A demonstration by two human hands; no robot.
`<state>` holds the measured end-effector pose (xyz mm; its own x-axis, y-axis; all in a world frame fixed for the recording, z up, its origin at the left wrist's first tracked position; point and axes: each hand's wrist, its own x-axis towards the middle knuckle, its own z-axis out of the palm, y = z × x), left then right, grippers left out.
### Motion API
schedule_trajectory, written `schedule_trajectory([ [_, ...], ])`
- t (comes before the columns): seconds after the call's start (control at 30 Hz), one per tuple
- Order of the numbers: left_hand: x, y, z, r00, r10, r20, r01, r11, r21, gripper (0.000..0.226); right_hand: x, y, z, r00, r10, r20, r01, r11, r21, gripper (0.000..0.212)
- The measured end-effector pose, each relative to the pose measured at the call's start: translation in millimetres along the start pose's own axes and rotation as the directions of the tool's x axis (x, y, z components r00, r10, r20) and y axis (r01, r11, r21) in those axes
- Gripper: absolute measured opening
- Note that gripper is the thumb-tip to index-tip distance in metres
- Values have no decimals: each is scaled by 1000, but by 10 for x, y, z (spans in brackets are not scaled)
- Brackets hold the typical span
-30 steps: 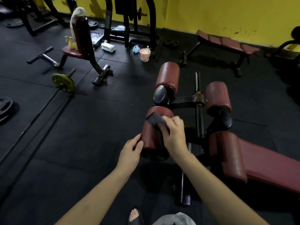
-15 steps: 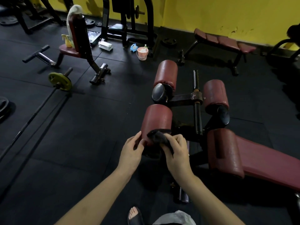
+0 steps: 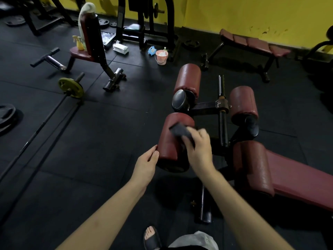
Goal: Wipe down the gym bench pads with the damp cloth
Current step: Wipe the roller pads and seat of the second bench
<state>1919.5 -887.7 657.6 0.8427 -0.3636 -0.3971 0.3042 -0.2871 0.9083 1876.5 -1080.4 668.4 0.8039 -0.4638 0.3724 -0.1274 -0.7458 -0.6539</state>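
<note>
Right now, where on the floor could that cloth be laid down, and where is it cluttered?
Bare black rubber floor lies between the long barbell and the near maroon roller pad that the right hand wipes with the dark cloth. It is crowded near the pink bucket by the yellow wall.

— What is the person wearing on the arms?

— Nothing: both forearms are bare to the bottom edge of the view, with no sleeves, watch or bands showing. The left hand [image 3: 146, 164] and the right hand [image 3: 199, 149] wear no gloves or rings that can be made out.

— And lower down?

— A dark open-toed slide sandal [image 3: 151, 239] on one bare foot, and beside it a fold of light grey fabric garment [image 3: 195, 239].
</note>
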Motion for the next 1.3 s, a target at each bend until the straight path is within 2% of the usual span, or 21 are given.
schedule_trajectory([
  [0.13, 87, -14, 14, 998, -55, 7, 55, 997, -53, 35, -605, -179, -158, 996, -75, 48, 73, 996, 42, 28],
  [0.23, 114, -63, 15, 997, -74, 7, 74, 996, -52, 35, -227, -138, -54, 986, -145, 79, 146, 989, -5, 27],
  [0.3, 119, -93, 7, 998, -69, 7, 69, 997, -20, 37, 219, -12, 86, 997, -68, 33, 69, 997, -37, 31],
  [0.4, 105, -71, -18, 998, -63, 13, 63, 998, 15, 37, 757, 117, 135, 990, 141, 0, -141, 990, 22, 35],
  [0.47, 95, -48, -42, 1000, -19, -18, 20, 998, 52, 36, 814, 134, 140, 983, 183, 15, -183, 983, 26, 36],
  [0.57, 59, -21, -47, 991, 97, -96, -85, 989, 119, 33, 453, 67, 81, 993, 115, 13, -115, 993, 0, 32],
  [0.7, 7, 0, 49, 969, 232, -87, -211, 956, 206, 33, -400, -105, -85, 1000, 15, 13, -15, 1000, 6, 27],
  [0.77, 11, -19, 77, 963, 260, -75, -232, 935, 267, 31, -535, -191, -145, 998, -31, 50, 31, 999, 11, 27],
  [0.83, 13, -14, 68, 969, 235, -76, -209, 944, 256, 27, -321, -148, -79, 997, -65, 51, 66, 998, -11, 26],
  [0.9, 16, -8, 46, 978, 197, -64, -179, 959, 220, 30, 102, -36, 52, 1000, -17, 20, 18, 999, -37, 29],
  [0.97, 14, 3, 23, 985, 164, -46, -154, 974, 168, 35, 528, 72, 128, 995, 100, 15, -100, 995, -10, 31],
  [1.07, 19, 40, -17, 992, 129, -13, -126, 982, 138, 37, 768, 158, 154, 983, 183, 36, -183, 983, 17, 33],
  [1.23, 21, 64, -40, 995, 103, 3, -102, 986, 135, 39, 179, 105, 69, 962, 272, 25, -273, 959, 74, 34],
  [1.3, 26, 64, -45, 995, 99, 0, -98, 985, 142, 38, -171, 31, -23, 966, 256, 17, -256, 961, 100, 32],
])
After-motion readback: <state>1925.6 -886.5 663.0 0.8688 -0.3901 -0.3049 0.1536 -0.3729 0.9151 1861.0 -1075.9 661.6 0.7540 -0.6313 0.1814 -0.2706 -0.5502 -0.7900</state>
